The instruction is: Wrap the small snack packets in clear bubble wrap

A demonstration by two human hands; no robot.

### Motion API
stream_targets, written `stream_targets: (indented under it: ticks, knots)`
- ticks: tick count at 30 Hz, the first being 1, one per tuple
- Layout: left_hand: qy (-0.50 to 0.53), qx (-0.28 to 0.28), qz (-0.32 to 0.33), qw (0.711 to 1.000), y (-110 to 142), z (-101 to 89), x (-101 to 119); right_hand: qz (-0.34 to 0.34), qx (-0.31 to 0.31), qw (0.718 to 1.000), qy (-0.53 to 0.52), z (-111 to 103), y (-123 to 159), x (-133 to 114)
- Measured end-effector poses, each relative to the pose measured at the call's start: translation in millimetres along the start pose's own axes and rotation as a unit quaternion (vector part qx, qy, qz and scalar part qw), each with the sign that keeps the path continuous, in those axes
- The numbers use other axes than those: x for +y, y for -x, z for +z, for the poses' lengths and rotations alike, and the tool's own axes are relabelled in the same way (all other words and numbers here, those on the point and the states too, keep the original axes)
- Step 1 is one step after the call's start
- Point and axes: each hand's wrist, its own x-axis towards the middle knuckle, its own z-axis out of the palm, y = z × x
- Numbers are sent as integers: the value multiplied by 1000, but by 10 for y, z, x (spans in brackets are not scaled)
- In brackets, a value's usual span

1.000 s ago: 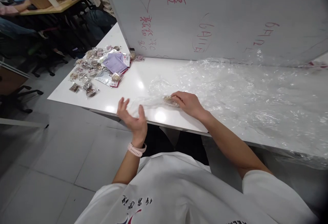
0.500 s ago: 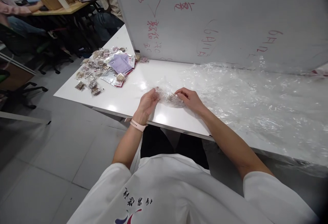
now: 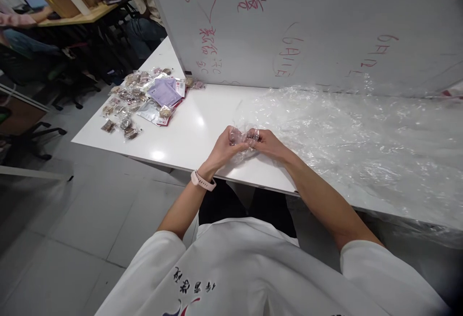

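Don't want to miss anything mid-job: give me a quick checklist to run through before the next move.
1. Left hand on the clear plastic film: ok, fingers curled on a bunched part.
2. Right hand on the film: ok, fingers close beside the left hand's.
3. Contents of the bunch between the hands visible: cannot tell, fingers and crinkled film hide the middle.
4. Film fully on the white table: not ok, it hangs past the near edge at the picture's right.
5. Small packets apart from film: ok, piled at the table's left end.
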Motion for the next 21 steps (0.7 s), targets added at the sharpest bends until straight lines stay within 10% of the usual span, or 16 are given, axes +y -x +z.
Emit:
stream_targets:
  ticks: [5, 21]
  knots:
    - [-155, 159, 70, 972, 165, 136, -34, 3, -6, 1000, -15, 7, 23, 3]
    - [-238, 320, 279, 874, 738, 323, -380, -69, -38, 991, 108, 63, 19, -92]
